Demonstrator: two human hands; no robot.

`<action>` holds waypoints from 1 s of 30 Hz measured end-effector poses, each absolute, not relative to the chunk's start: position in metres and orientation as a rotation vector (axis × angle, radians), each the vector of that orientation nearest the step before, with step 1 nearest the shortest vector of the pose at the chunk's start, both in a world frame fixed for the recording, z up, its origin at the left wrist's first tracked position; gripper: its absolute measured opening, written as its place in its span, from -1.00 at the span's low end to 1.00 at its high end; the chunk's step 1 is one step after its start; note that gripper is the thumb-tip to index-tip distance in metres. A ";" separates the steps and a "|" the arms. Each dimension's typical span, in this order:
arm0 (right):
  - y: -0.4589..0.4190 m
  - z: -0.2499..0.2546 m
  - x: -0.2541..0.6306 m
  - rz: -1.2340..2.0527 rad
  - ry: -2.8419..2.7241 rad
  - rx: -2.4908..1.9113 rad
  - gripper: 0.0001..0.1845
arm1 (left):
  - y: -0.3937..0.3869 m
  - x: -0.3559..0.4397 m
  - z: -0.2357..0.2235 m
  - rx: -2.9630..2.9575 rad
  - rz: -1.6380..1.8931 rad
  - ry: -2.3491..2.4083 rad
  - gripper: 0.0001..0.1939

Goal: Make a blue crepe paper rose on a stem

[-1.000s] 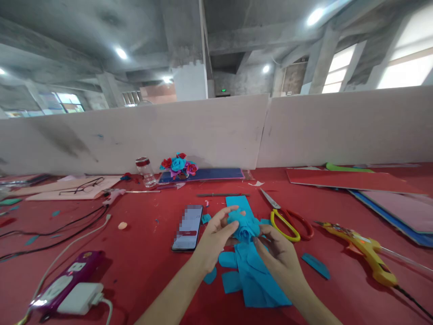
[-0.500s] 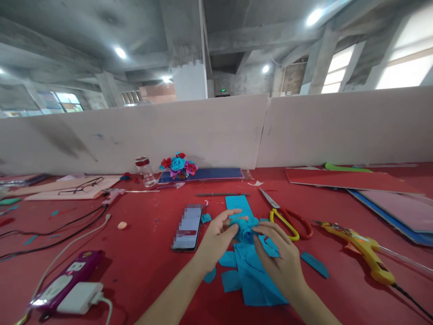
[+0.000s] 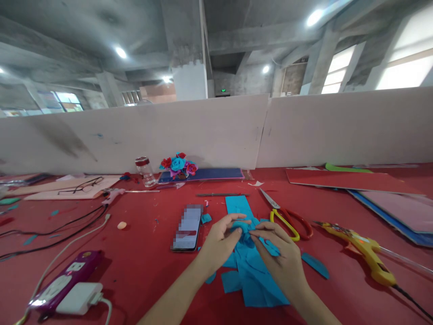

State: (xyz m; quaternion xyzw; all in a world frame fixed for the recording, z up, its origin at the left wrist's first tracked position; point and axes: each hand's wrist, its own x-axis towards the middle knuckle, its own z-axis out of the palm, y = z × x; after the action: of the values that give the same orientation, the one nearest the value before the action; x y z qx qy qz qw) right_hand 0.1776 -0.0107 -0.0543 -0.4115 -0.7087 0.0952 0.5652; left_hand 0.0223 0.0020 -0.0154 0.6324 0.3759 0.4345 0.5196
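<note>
Between my two hands is a blue paper flower (image 3: 244, 231), held above the red table. My left hand (image 3: 221, 239) is closed on its left side, thumb in front and fingers behind. The fingertips of my right hand (image 3: 279, 250) pinch its right edge. Beneath both hands lie sheets of blue crepe paper (image 3: 257, 282), with a strip of blue paper (image 3: 237, 204) reaching away from me. Small cut blue pieces (image 3: 232, 282) lie to the left of the sheets, and a blue petal-shaped piece (image 3: 315, 265) lies right of my right hand.
Scissors (image 3: 287, 221) and a yellow glue gun (image 3: 361, 248) lie to the right. On the left are a phone (image 3: 187, 228), a purple power strip (image 3: 67, 282) and a white charger (image 3: 79, 298). A paper flower bouquet (image 3: 178, 164) and a lidded jar (image 3: 146, 172) stand by the white partition (image 3: 216, 135).
The blue flower has turned in my fingers, so its spiral centre faces me less. My left hand has shifted slightly right, its thumb closer to my right fingertips.
</note>
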 end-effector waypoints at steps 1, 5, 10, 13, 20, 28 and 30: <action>-0.011 -0.053 0.177 0.275 -1.654 -0.989 -0.91 | 0.002 0.022 -0.016 1.529 1.042 0.899 -0.70; -0.009 -0.050 0.177 0.467 -1.576 -1.035 -0.90 | 0.001 0.022 -0.017 1.580 1.032 0.899 -0.70; -0.009 -0.047 0.177 0.658 -1.450 -1.028 -0.87 | 0.000 0.022 -0.017 1.650 1.063 1.007 -0.65; -0.010 -0.047 0.176 0.695 -1.406 -1.018 -0.88 | 0.001 0.022 -0.016 1.635 1.105 1.067 -0.64; -0.007 -0.046 0.176 0.879 -1.262 -1.056 -0.80 | 0.004 0.020 -0.015 1.473 1.123 1.077 -0.65; -0.004 -0.050 0.176 1.201 -1.058 -0.975 -0.70 | 0.008 0.019 -0.017 1.417 1.149 1.014 -0.66; -0.005 -0.050 0.176 1.261 -1.032 -0.964 -0.71 | 0.008 0.018 -0.018 1.401 1.151 1.011 -0.66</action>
State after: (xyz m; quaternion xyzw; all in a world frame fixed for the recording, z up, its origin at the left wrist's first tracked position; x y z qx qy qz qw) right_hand 0.1760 -0.0047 -0.0499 -0.4132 -0.4422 0.5403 0.5846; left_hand 0.0185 0.0080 -0.0181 0.5815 0.4194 0.4774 0.5080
